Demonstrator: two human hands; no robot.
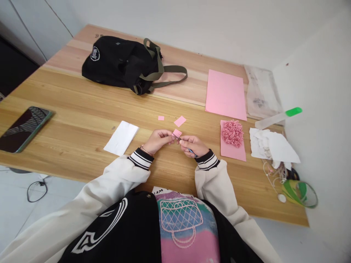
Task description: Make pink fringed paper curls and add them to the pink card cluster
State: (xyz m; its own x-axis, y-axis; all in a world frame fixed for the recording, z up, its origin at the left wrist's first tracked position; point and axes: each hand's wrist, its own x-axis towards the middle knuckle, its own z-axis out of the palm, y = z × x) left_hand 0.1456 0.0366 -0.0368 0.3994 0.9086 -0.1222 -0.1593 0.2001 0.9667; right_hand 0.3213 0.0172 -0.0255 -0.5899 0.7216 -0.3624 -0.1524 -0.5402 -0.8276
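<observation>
My left hand (159, 141) pinches a small piece of pink paper (177, 133) just above the table in the middle of the head view. Several slits show along the paper's edge. In my right hand (195, 145) is a small pair of scissors with blue handles (191, 151); their dark blades reach the paper near my left fingertips. How far the blades stand apart is too small to make out. Beyond my hands lie a pink paper rectangle (180, 121) and a smaller pink piece (161, 118).
A fluffy pink pile (233, 133) sits on pink paper at right, below a larger pink sheet (226, 95). White paper scraps (274, 146), a green-capped tube (276, 118) and a tape roll (298, 193) line the right. Leftward are folded white paper (121, 138), a phone (24, 128) and a black bag (123, 64).
</observation>
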